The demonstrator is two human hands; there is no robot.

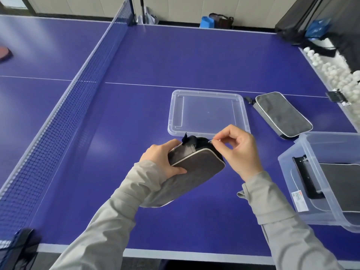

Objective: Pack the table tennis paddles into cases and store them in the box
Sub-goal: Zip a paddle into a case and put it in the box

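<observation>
Across the blue tabletop [194, 55], your net [78, 90] runs along the left. At right, the clear box [319, 191] holds one case [342, 184]; its lid [208, 112] lies flat beyond your hands. A second case [282, 115] lies beside the lid, long axis running away-left to near-right. You hold the third case [196, 164] raised above the tabletop, long axis pointing away-right. Left hand [163, 158] grips its end; right hand [241, 151] fingers pinch the zipper pull [211, 141].

Just one cam here, strapped to the person's head, wide-angle, looking forward and down over the near edge of the blue table tennis table [175, 61], close above both hands, net running off far left.
</observation>
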